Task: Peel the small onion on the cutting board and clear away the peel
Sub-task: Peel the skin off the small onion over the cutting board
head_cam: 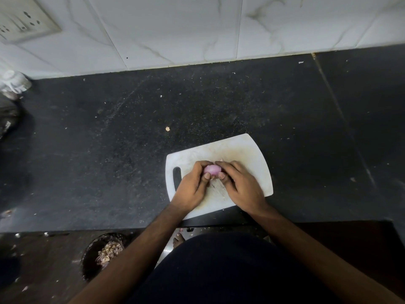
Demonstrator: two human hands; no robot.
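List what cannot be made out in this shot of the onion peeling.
- Head view: far side and underside of the onion, hidden by the fingers of the left hand and right hand.
- Cutting board near edge, covered by both forearms.
- Bin on the floor, partly behind the left forearm.
- Objects at the left frame edge: cut off, blurred.

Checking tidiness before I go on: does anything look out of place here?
Yes. A pale peel scrap lies on the dark counter, off the board. The board sits askew. Both hands hold the onion.
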